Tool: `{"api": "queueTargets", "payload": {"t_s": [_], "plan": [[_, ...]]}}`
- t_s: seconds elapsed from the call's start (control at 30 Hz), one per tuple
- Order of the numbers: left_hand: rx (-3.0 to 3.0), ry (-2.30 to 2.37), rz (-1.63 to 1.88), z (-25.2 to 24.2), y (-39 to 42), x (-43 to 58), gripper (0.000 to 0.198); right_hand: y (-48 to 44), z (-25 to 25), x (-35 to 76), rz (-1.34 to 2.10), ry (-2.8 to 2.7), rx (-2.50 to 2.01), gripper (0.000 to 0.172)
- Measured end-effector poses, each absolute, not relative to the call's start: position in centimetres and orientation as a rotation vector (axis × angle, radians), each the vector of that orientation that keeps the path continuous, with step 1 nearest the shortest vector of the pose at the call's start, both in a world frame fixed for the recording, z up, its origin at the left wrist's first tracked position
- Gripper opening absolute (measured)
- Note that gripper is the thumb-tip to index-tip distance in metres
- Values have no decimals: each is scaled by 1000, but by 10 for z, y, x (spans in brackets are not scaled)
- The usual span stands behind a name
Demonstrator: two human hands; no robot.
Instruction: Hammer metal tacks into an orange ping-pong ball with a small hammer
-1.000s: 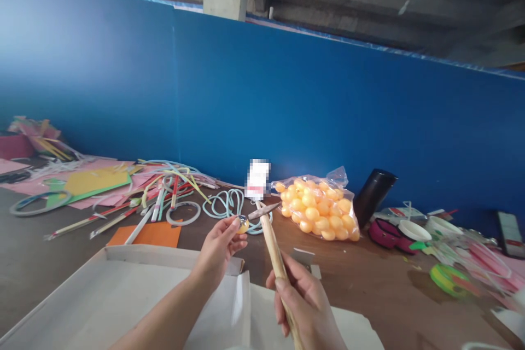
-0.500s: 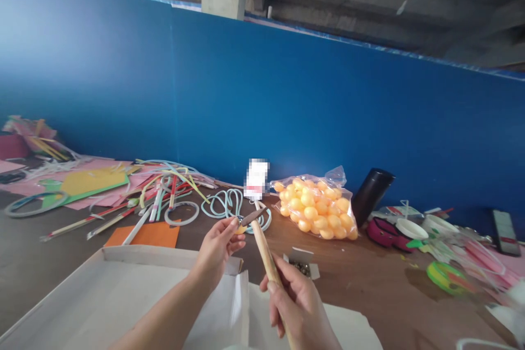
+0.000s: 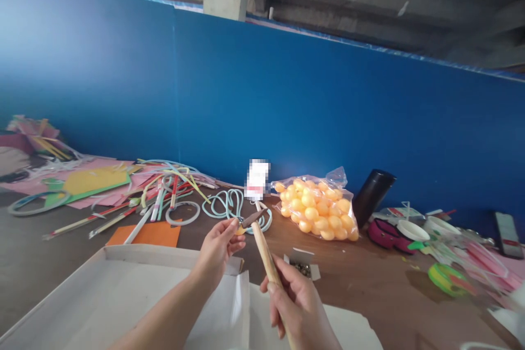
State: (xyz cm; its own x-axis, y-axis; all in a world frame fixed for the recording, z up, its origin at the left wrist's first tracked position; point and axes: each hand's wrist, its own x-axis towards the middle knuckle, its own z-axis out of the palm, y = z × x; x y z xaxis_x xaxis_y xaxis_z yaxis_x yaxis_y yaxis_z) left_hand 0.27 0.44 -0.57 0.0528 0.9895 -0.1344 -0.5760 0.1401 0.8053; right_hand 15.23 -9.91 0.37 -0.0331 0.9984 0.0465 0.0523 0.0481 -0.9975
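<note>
My right hand [image 3: 297, 301] is wrapped around the wooden handle of a hammer [image 3: 266, 257], which slants up and away from me. Its dark metal head [image 3: 254, 218] is level with my left fingertips. With thumb and fingers pinched together, my left hand [image 3: 221, 246] holds a small orange-yellow piece [image 3: 240, 231] with a shiny bit at its top, right beside the hammer head. Fingers cover most of this piece, so its shape is unclear. Both hands are above a white cardboard box lid [image 3: 164, 279]. A little box of small metal pieces [image 3: 302, 269] stands beyond my right hand.
A clear bag of orange balls [image 3: 315, 208] lies behind, beside a black tumbler [image 3: 374, 197]. Coiled pale-blue tubing [image 3: 225, 205], paper sheets [image 3: 96, 180] and thin sticks are at left. A magenta pouch [image 3: 383, 234], green tape [image 3: 447, 279] and a phone [image 3: 508, 234] are at right.
The hammer head has turned slightly beside my left fingertips, showing more of its side. Both hands keep their grips and nearly the same places. A pale shape has come in at the far left edge.
</note>
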Motion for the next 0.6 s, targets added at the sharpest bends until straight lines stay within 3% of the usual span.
{"api": "queueTargets", "payload": {"t_s": [0.6], "plan": [[657, 832, 1332, -10, 6, 3, 29, -98, 2, 152, 1186, -1294, -1200, 46]]}}
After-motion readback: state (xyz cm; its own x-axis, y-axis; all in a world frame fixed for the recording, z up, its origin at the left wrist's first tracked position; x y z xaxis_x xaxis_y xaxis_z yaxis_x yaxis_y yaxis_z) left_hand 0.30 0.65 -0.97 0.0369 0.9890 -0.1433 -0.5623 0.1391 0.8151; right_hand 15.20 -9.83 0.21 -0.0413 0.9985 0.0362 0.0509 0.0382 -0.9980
